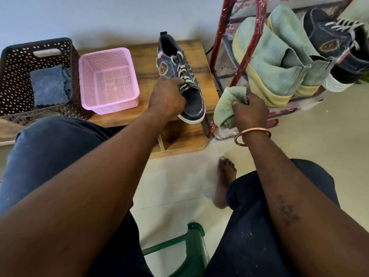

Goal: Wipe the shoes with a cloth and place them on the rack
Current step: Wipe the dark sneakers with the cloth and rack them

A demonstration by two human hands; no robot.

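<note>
Knees in dark trousers and both forearms fill the bottom, with a green chair frame between them. Further out, left hand sits on the denim sneaker, fingers curled over the laces at midfoot and gripping; thumb hidden. Right hand is closed round a bunched green cloth, held clear of the shoe, just beside the rack.

The sneaker stands upright on the low wooden desk, heel toward the wall, toe at the near edge. Its mate, the second sneaker, is already on the rack next to a pair of green-yellow shoes. So I judge this is the last shoe: wipe not finished, placing not done.

Handling, my read: light, one hand lifts it. Fabric upper is soft and will dent under pressure, so pressing hard with the cloth means bracing from inside or at the sole. White rubber sole is the stiff part. Laces are loose and a poor hold, they slip and stretch. Better grip is heel collar or across the midfoot with thumb under the sole edge. Not fragile, not slippery. Cloth is limp and needs bunching to stay in the palm.

Left on the desk: pink basket, and a brown basket holding a blue cloth.
</note>
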